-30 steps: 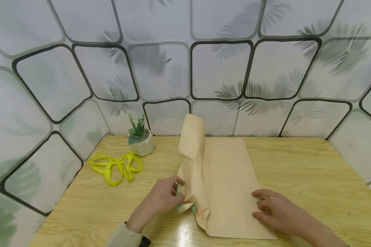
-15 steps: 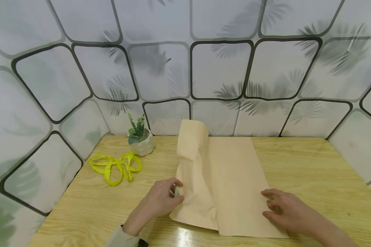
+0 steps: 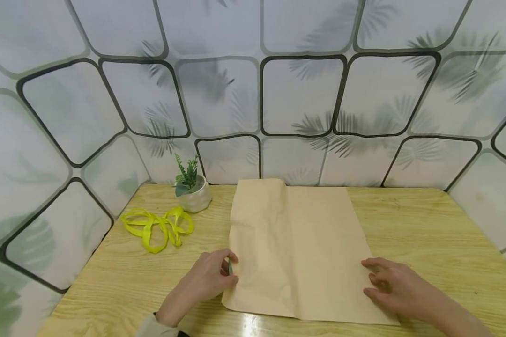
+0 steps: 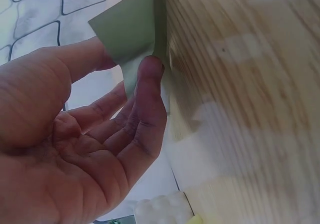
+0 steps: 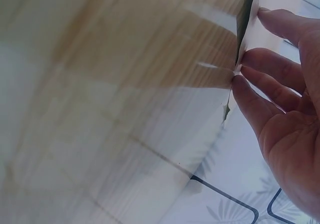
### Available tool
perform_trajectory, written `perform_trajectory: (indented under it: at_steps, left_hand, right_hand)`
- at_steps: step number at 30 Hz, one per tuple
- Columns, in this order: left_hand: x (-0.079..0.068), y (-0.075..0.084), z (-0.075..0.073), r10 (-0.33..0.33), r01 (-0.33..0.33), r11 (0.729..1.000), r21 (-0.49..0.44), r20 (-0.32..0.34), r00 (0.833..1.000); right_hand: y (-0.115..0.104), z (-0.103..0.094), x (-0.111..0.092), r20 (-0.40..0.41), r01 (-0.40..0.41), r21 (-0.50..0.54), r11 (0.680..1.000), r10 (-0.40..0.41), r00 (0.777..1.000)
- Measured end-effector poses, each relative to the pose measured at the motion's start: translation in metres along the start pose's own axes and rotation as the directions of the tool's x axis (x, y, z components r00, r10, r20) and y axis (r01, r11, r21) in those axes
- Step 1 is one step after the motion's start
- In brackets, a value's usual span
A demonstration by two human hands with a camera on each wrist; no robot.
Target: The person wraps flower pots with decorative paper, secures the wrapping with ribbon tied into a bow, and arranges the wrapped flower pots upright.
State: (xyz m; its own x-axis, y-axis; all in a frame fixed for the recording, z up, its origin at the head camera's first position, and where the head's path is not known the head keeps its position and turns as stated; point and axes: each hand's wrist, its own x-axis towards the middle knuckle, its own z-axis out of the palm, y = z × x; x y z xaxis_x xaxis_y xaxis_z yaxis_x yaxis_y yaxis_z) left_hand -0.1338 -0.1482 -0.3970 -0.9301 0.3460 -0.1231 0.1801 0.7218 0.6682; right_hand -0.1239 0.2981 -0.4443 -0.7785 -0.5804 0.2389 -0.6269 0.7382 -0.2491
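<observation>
Paper (image 3: 320,252), lower centre: left half now lies lower and flatter than before. Left hand (image 3: 206,276): thumb and finger pinch its left edge. Right hand (image 3: 398,290): parted fingers touch its right edge.

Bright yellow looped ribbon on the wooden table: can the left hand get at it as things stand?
Probably yes, if it lets go first: the left hand pinches the left edge of the tan paper sheet. Only wooden table shows between hand and ribbon, so the way looks free.

L slv (image 3: 155,327) pale beige, blk band (image 3: 183,334); R hand (image 3: 398,288) bare.
</observation>
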Motion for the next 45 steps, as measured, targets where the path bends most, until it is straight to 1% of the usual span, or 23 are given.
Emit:
perform_trajectory:
  at_steps: [6, 10, 14, 25, 28, 30, 31, 32, 33, 35, 37, 38, 39, 41, 43, 45]
  left_hand:
    - [-0.003, -0.005, -0.001, -0.009, 0.009, 1.0, 0.025, -0.01, 1.0]
    - [-0.005, -0.006, -0.004, -0.01, 0.01, 1.0, 0.018, 0.013, 1.0]
    - [-0.006, -0.007, -0.006, -0.026, 0.025, 0.999, 0.022, 0.035, 0.999]
    - [-0.008, -0.011, -0.006, -0.046, 0.045, 0.999, 0.011, 0.048, 0.998]
    - [-0.009, -0.012, -0.005, -0.073, 0.072, 0.996, 0.061, 0.008, 0.997]
    - [-0.009, -0.01, -0.004, -0.075, 0.077, 0.99, 0.116, -0.021, 0.997]
    - [-0.009, -0.008, -0.003, -0.064, 0.068, 0.987, 0.144, -0.034, 0.997]
    - [-0.009, -0.007, -0.003, -0.036, 0.043, 0.984, 0.173, -0.041, 0.998]
    - [-0.008, -0.005, -0.002, 0.007, 0.0, 0.98, 0.199, -0.035, 0.999]
    - [-0.006, -0.003, -0.001, 0.098, -0.098, 0.969, 0.228, 0.01, 0.995]
    - [-0.004, -0.001, 0.001, 0.175, -0.188, 0.951, 0.244, 0.077, 0.982]
    - [-0.002, -0.001, 0.002, 0.2, -0.223, 0.942, 0.252, 0.114, 0.973]
    - [-0.001, -0.001, 0.003, 0.211, -0.244, 0.936, 0.253, 0.151, 0.966]
    - [0.001, -0.001, 0.004, 0.186, -0.237, 0.938, 0.252, 0.211, 0.96]
    - [0.002, -0.001, 0.005, 0.156, -0.219, 0.941, 0.257, 0.244, 0.957]
    - [0.001, -0.002, 0.006, 0.125, -0.194, 0.947, 0.257, 0.264, 0.956]
  right_hand:
    - [0.003, 0.001, -0.001, -0.026, 0.003, -0.011, 1.0, -0.004, 1.0]
    - [0.004, 0.001, -0.002, -0.025, -0.007, 0.006, 1.0, 0.007, 1.0]
    - [0.005, 0.001, -0.003, -0.02, -0.014, 0.015, 1.0, 0.014, 1.0]
    - [0.006, 0.003, -0.003, -0.048, -0.027, 0.036, 0.999, 0.029, 0.998]
    - [0.006, 0.003, -0.004, -0.062, -0.027, 0.027, 0.999, 0.029, 0.998]
    - [0.007, 0.004, -0.004, -0.058, -0.031, 0.023, 0.999, 0.032, 0.998]
    - [0.007, 0.004, -0.004, -0.052, -0.034, 0.025, 0.999, 0.035, 0.998]
    - [0.007, 0.003, -0.004, -0.051, -0.033, 0.021, 0.999, 0.034, 0.998]
    - [0.007, 0.003, -0.005, -0.048, -0.034, 0.023, 0.999, 0.035, 0.998]
    - [0.007, 0.003, -0.005, -0.046, -0.031, 0.033, 0.999, 0.032, 0.998]
    - [0.007, 0.002, -0.005, -0.06, -0.023, 0.029, 0.999, 0.024, 0.998]
    - [0.007, 0.002, -0.004, -0.066, -0.02, 0.027, 0.999, 0.021, 0.998]
    - [0.007, 0.002, -0.004, -0.071, -0.016, 0.026, 1.0, 0.017, 0.997]
    - [0.007, 0.002, -0.004, -0.075, -0.011, 0.016, 1.0, 0.012, 0.997]
    - [0.007, 0.002, -0.004, -0.066, -0.01, 0.03, 1.0, 0.011, 0.998]
    - [0.007, 0.003, -0.005, -0.063, -0.01, 0.028, 1.0, 0.011, 0.998]
